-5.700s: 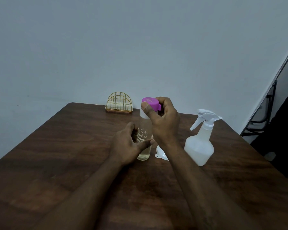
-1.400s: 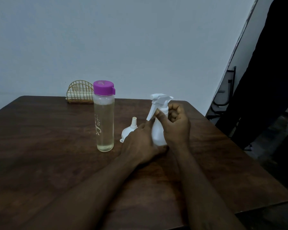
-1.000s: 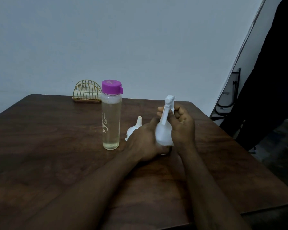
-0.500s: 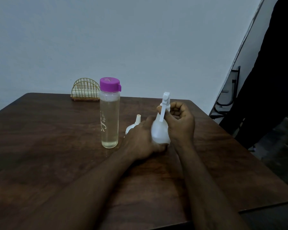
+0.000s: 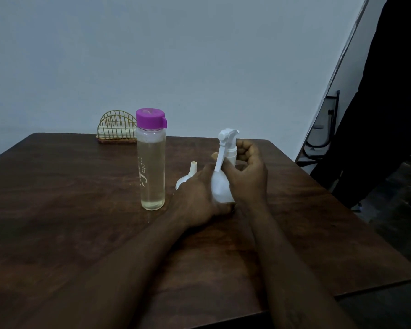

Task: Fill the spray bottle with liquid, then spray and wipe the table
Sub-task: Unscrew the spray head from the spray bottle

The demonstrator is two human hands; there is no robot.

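Observation:
A white spray bottle [image 5: 220, 188] stands on the dark wooden table [image 5: 69, 210], right of centre. My left hand [image 5: 197, 198] wraps its round body from the left. My right hand [image 5: 249, 174] grips the neck just under the white trigger head [image 5: 227, 136], whose lever points towards me. To the left stands a tall clear bottle [image 5: 152, 167] of pale liquid, its purple cap [image 5: 150, 118] shut. A small white funnel [image 5: 186, 176] lies upside down between the two bottles, partly hidden by my left hand.
A gold wire holder [image 5: 115, 127] with pale cloths or napkins sits at the table's far edge by the wall. A person in dark clothes [image 5: 384, 103] stands at the right, beside a black chair frame [image 5: 323, 129]. The table's right edge [image 5: 356, 214] is close.
Earlier my hands were on the clear bottle's purple cap; both now hold the spray bottle. Over the last second the trigger head has turned under my right hand.

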